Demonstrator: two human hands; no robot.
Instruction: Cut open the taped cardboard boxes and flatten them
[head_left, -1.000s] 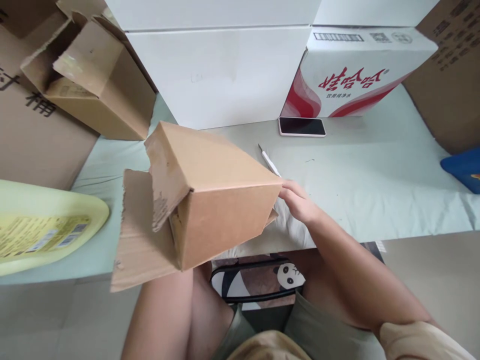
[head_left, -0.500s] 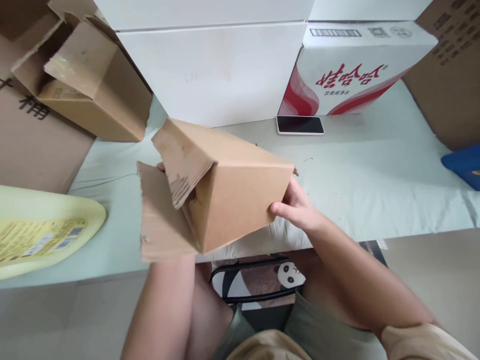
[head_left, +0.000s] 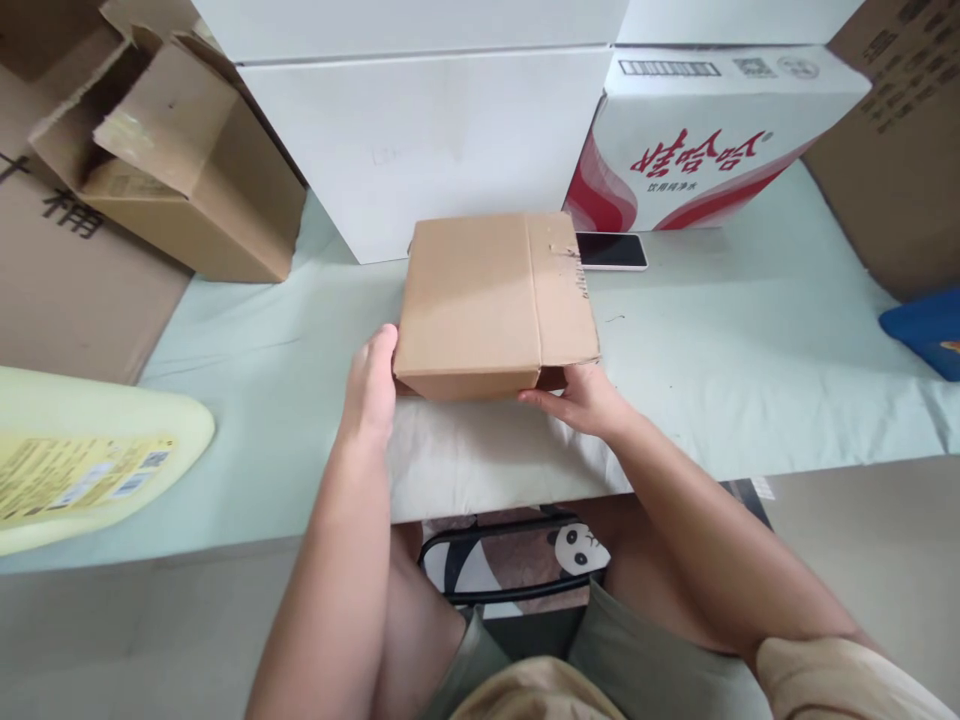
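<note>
A brown cardboard box (head_left: 469, 295) is held between my two hands above the pale green cloth, in the middle of the view. Its torn-edged flap (head_left: 564, 285) is at the right end. My left hand (head_left: 373, 385) grips the box's left side, with the thumb at the near left corner. At the near right corner, my right hand (head_left: 581, 398) holds the flap end, its thumb along the lower edge and its other fingers partly hidden by the flap. The box partly covers a phone (head_left: 616, 251) lying behind it.
White cartons (head_left: 435, 140) and a white-and-red carton (head_left: 690, 150) line the back of the cloth-covered table (head_left: 750, 350). An opened cardboard box (head_left: 217, 190) stands back left. A yellow-green bottle (head_left: 97, 460) lies at left, and a blue object (head_left: 926, 330) is at the right edge.
The cardboard box has been turned, so its torn flaps now point right instead of left. My left hand has come into view on its left side. The box now overlaps the phone.
</note>
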